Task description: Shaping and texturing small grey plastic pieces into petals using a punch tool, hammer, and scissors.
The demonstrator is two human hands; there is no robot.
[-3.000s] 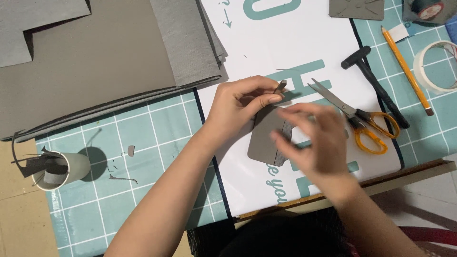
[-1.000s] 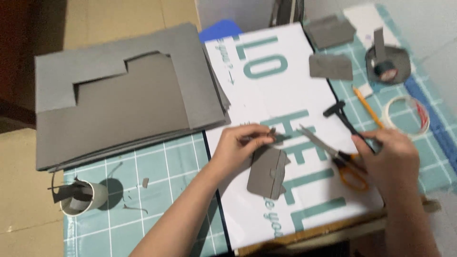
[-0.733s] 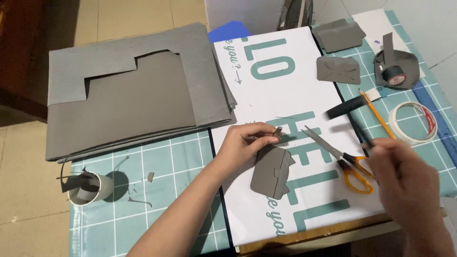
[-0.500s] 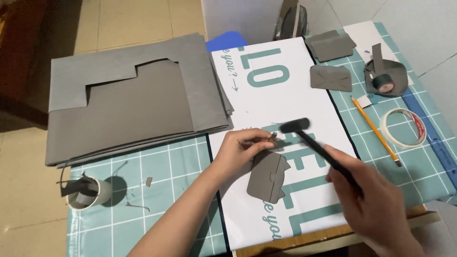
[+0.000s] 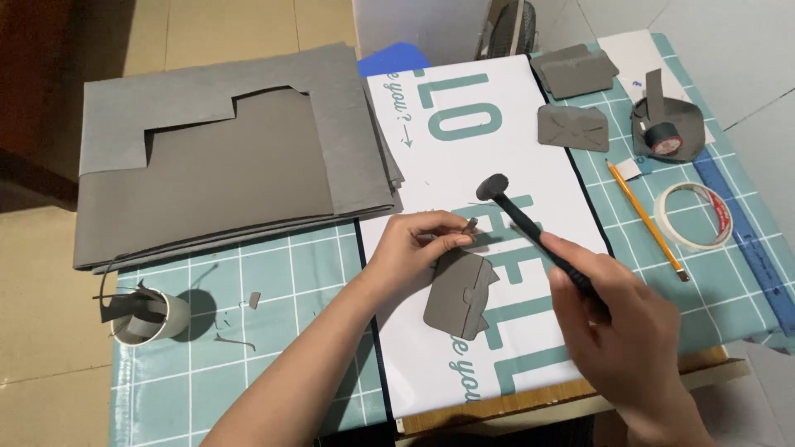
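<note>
Two hands work over the white printed board [image 5: 464, 165] that lies on the teal cutting mat [image 5: 273, 331]. The left hand [image 5: 414, 248] pinches a small metal piece [image 5: 470, 225] between thumb and fingertips, holding it at the top edge of a folded grey cut-out [image 5: 458, 294] resting on the board. The right hand [image 5: 629, 331] is closed around the handle of a black mallet [image 5: 530, 223], whose head is raised just above and to the right of the pinched piece, not touching it.

Three seconds ago both hands were together on the grey cut-out, and the mallet lay on the board beside orange-handled scissors. A second ago the right hand was reaching toward those tools; half a second ago it already had the mallet lifted. Now the scissors are out of sight, hidden or moved, I cannot tell which. The left hand has kept its pinch on the cut-out throughout.

Left of the board lies a stack of grey sheets [image 5: 224, 165], and near the mat's left edge stands a paper cup [image 5: 149, 314] holding grey strips. To the right are a pencil [image 5: 646, 219], a roll of tape [image 5: 691, 215] and a blue ruler [image 5: 745, 240].
</note>
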